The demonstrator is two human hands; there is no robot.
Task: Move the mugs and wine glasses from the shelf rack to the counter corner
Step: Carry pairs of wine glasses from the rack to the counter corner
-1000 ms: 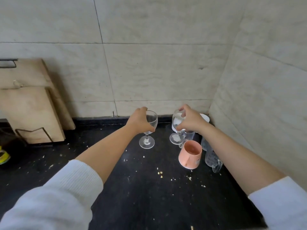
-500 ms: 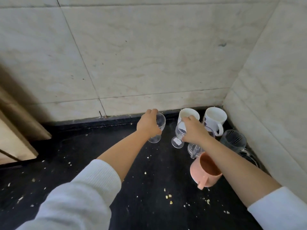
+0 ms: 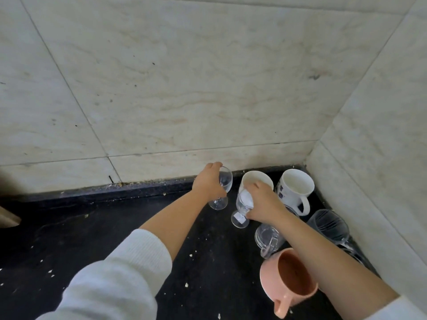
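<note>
Two wine glasses, one per hand, at the counter corner. The left hand (image 3: 209, 184) wraps the bowl of the left glass (image 3: 223, 188), foot at or just above the black counter (image 3: 92, 227) by the back wall; contact cannot be told. The right hand (image 3: 261, 205) curls round the bowl of the right glass (image 3: 242, 209), its foot low beside the mugs. Gripping the bowls likely steadies each glass for upright setting. Beyond the right grip: two white mugs (image 3: 295, 187), one pink mug (image 3: 291, 280), at least two clear glass mugs (image 3: 328, 225).
</note>
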